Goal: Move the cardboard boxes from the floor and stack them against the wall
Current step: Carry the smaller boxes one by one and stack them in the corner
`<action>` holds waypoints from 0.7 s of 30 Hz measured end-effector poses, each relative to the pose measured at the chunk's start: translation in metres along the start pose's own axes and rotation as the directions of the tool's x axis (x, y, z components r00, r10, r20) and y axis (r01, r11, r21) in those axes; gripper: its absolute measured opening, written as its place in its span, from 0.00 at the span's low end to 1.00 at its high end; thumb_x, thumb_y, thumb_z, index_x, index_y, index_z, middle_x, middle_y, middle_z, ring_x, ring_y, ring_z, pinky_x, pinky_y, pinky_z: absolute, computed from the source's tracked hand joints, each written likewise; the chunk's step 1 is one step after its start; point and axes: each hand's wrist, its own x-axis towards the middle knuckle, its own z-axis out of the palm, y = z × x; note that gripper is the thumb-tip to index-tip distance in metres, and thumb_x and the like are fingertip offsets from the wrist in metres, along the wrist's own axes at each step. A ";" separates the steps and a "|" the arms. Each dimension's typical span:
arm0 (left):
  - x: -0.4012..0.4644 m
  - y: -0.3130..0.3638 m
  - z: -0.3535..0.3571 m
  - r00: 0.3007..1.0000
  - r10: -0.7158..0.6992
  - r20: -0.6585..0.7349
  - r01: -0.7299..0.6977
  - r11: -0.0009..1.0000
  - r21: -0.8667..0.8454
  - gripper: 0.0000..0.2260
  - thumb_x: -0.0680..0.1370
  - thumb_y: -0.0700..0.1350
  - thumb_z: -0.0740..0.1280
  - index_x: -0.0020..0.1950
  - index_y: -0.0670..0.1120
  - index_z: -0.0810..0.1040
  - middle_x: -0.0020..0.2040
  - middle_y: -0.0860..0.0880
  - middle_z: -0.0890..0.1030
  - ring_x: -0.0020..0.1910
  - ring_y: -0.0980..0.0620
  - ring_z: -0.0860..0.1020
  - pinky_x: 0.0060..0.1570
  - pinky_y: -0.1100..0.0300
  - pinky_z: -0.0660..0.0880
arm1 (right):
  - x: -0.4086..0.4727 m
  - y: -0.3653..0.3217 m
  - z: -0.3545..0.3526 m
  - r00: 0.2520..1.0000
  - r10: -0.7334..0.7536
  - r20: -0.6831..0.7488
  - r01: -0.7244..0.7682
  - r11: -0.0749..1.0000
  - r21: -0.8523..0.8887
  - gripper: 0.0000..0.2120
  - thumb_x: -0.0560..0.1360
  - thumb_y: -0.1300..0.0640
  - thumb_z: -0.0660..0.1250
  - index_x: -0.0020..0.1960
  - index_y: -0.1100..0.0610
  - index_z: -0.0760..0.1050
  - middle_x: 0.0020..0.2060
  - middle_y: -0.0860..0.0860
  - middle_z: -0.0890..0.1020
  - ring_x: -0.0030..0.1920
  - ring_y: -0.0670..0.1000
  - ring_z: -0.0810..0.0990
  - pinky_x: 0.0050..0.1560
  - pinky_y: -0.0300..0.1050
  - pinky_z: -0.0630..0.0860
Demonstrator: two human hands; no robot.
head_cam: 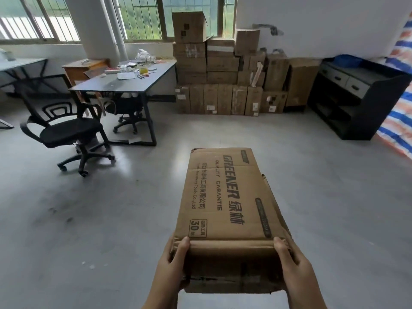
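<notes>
Biggest thing here is the floor (312,219), grey and open between the person and the far wall (323,16). Against that wall sits the stack of boxes (223,85), several rows high with 1 open box on top, so that looks like where the load is headed. Packing them tight against the wall probably keeps the middle of the room free.

Left of the stack is a dark counter (124,81) littered with papers and small stuff, an office chair (69,130) pulled out in front of it. On the right, a black cabinet (356,90) with drawers.

Then the long cardboard box (225,208), held off the floor, pointing lengthwise at the stack and still well apart from it. Carrying it end-on like that likely just suits its shape.

The left hand (171,264) and right hand (292,264) clamp the near end from either side, thumbs on top, fingers wrapped round the sides so it can't slip.
</notes>
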 end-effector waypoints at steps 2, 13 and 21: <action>0.038 0.031 0.025 1.000 -0.008 -0.018 0.008 1.000 -0.013 0.13 0.78 0.50 0.64 0.62 0.52 0.72 0.51 0.47 0.72 0.47 0.48 0.71 0.54 0.42 0.76 | 0.046 -0.031 0.018 1.000 0.000 0.003 0.000 1.000 -0.016 0.21 0.77 0.45 0.62 0.69 0.48 0.70 0.65 0.57 0.73 0.63 0.60 0.71 0.69 0.56 0.67; 0.264 0.163 0.104 0.999 0.023 -0.029 -0.024 0.998 -0.061 0.11 0.78 0.52 0.63 0.60 0.54 0.73 0.50 0.52 0.74 0.48 0.49 0.72 0.53 0.42 0.76 | 0.271 -0.142 0.165 0.991 -0.067 0.120 0.072 0.997 -0.037 0.27 0.72 0.38 0.61 0.68 0.46 0.70 0.63 0.56 0.75 0.61 0.60 0.74 0.63 0.61 0.73; 0.443 0.286 0.140 0.999 0.024 0.032 -0.023 1.000 -0.008 0.09 0.78 0.52 0.64 0.57 0.53 0.73 0.48 0.52 0.74 0.48 0.48 0.73 0.49 0.45 0.77 | 0.407 -0.213 0.289 0.999 -0.039 0.013 0.038 0.998 0.059 0.26 0.73 0.38 0.61 0.69 0.46 0.70 0.64 0.56 0.75 0.63 0.60 0.73 0.65 0.61 0.71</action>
